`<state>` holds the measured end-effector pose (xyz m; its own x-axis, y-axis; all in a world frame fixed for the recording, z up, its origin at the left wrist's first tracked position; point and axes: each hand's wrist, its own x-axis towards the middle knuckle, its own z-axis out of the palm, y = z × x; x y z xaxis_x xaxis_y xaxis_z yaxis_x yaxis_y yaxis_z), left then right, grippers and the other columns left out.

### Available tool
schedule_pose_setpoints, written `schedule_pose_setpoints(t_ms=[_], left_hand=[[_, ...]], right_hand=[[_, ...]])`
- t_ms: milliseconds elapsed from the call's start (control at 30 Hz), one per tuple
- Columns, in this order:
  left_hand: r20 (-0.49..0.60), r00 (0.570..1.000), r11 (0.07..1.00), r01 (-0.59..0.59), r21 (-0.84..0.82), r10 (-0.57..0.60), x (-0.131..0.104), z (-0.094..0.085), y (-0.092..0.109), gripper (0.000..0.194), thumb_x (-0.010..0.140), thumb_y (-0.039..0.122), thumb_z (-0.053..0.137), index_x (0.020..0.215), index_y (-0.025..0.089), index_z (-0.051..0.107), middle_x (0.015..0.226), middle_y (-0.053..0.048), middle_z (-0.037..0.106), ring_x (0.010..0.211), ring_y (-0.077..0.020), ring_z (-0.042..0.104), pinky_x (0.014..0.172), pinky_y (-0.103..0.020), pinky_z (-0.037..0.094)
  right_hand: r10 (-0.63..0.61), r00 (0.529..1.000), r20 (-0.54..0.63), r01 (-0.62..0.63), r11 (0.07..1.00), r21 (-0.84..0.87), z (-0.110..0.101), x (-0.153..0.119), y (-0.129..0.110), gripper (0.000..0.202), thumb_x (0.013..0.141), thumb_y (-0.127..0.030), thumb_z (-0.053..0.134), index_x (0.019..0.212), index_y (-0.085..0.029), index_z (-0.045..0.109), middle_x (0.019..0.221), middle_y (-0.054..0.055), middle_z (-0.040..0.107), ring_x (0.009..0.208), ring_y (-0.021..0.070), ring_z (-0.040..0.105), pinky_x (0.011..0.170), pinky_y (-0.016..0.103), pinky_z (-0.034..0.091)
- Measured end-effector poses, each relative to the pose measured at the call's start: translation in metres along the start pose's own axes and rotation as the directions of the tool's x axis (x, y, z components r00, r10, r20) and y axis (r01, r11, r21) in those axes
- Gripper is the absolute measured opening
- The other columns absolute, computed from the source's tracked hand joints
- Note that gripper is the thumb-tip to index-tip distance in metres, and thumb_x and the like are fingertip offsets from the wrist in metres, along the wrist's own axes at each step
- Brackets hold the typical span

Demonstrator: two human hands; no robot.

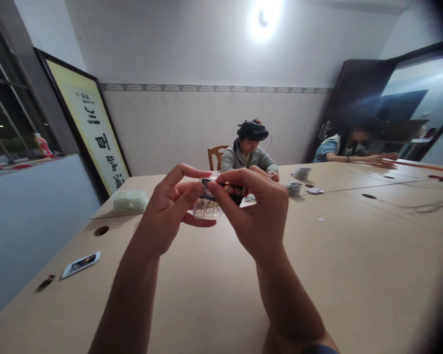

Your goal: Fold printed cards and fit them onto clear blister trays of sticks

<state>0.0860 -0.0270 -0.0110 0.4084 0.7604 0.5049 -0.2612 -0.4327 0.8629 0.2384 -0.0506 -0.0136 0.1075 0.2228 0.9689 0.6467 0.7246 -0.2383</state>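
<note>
A small, clear plastic box with thin curved metal hooks inside (208,211) is up off the table between the two hands, probably raised so its face can be seen. A dark, glossy printed card with orange and white markings (229,191) lies against its upper part, so the hooks show only below it.

The left hand (172,209) is partly curled around the box's left end, thumb in front, index finger along the top and lower fingers underneath, a grip that seems meant to steady it. The right hand (262,211) is pinched nearly closed on the card, thumb pressed to its face and index finger over its top edge, likely to control where it sits; its other fingers are mostly hidden.

Below is the wide, pale wood-toned table (206,300). To the left stands a block of clear, pale-green-tinted plastic boxes (130,201), perhaps grouped to be within reach. Nearer lies a flat, white-edged printed packet (81,264), apart from the hands.

Across the table sits a co-worker in a grey jacket and black headgear (249,155), near two stacks of whitish flat pieces (294,189).
</note>
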Motion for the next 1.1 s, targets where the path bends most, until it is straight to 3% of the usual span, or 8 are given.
schedule_pose_setpoints(t_ms=[167, 400, 567, 733, 933, 1100], left_hand=[[-0.023, 1.0, 1.0, -0.005, 0.001, 0.005, 0.0003, -0.0001, -0.0002, 0.021, 0.09, 0.039, 0.072, 0.104, 0.025, 0.066, 0.082, 0.0, 0.071, 0.078, -0.0173, 0.07, 0.061, -0.033, 0.067], [-0.019, 1.0, 1.0, -0.002, 0.004, 0.002, 0.0002, 0.0003, 0.0002, 0.023, 0.09, 0.04, 0.071, 0.105, 0.024, 0.064, 0.09, -0.004, 0.074, 0.097, -0.0251, 0.072, 0.062, -0.032, 0.067], [-0.017, 1.0, 1.0, -0.007, 0.017, 0.007, 0.0005, 0.0007, -0.0004, 0.023, 0.09, 0.041, 0.07, 0.105, 0.024, 0.064, 0.09, -0.004, 0.074, 0.096, -0.0252, 0.074, 0.061, -0.031, 0.067], [-0.007, 1.0, 1.0, -0.014, 0.019, 0.014, -0.0001, 0.0008, 0.0003, 0.022, 0.091, 0.04, 0.07, 0.105, 0.025, 0.063, 0.102, -0.005, 0.075, 0.107, -0.0276, 0.071, 0.061, -0.03, 0.067], [-0.016, 1.0, 1.0, -0.009, 0.02, 0.009, -0.0009, 0.0015, 0.0004, 0.021, 0.092, 0.041, 0.069, 0.104, 0.025, 0.063, 0.101, -0.004, 0.075, 0.107, -0.0277, 0.072, 0.061, -0.031, 0.067], [-0.028, 1.0, 1.0, 0.002, 0.018, -0.002, -0.0006, 0.0017, 0.0007, 0.021, 0.091, 0.041, 0.069, 0.104, 0.025, 0.064, 0.095, -0.003, 0.075, 0.096, -0.0243, 0.074, 0.061, -0.033, 0.067]], right_hand=[[0.001, 1.0, 0.003, -0.001, 1.0, -0.002, -0.0001, -0.0004, 0.0002, 0.013, 0.082, -0.016, 0.075, 0.074, -0.02, 0.067, 0.066, -0.007, 0.069, 0.06, 0.0105, 0.057, 0.07, 0.03, 0.045], [0.01, 1.0, 0.001, -0.01, 1.0, 0.003, -0.0003, 0.0, -0.0002, 0.013, 0.082, -0.017, 0.075, 0.074, -0.022, 0.067, 0.065, -0.006, 0.07, 0.06, 0.0118, 0.058, 0.07, 0.032, 0.045], [0.023, 1.0, 0.004, -0.023, 1.0, -0.001, -0.0003, 0.0, -0.0009, 0.013, 0.082, -0.017, 0.075, 0.074, -0.022, 0.067, 0.065, -0.006, 0.069, 0.061, 0.0125, 0.058, 0.068, 0.032, 0.044], [0.031, 0.999, 0.008, -0.031, 1.0, 0.007, -0.0003, -0.0001, -0.0007, 0.012, 0.082, -0.018, 0.075, 0.074, -0.022, 0.068, 0.066, -0.006, 0.07, 0.061, 0.0124, 0.057, 0.067, 0.032, 0.044], [0.02, 1.0, 0.004, -0.02, 1.0, 0.021, 0.0005, 0.0001, -0.0001, 0.012, 0.082, -0.016, 0.075, 0.073, -0.021, 0.068, 0.065, -0.006, 0.069, 0.061, 0.0118, 0.057, 0.067, 0.031, 0.044], [0.031, 0.999, 0.013, -0.031, 0.999, 0.028, 0.0003, -0.0001, 0.0004, 0.012, 0.083, -0.018, 0.074, 0.073, -0.022, 0.068, 0.065, -0.006, 0.069, 0.061, 0.0124, 0.056, 0.067, 0.032, 0.043]])
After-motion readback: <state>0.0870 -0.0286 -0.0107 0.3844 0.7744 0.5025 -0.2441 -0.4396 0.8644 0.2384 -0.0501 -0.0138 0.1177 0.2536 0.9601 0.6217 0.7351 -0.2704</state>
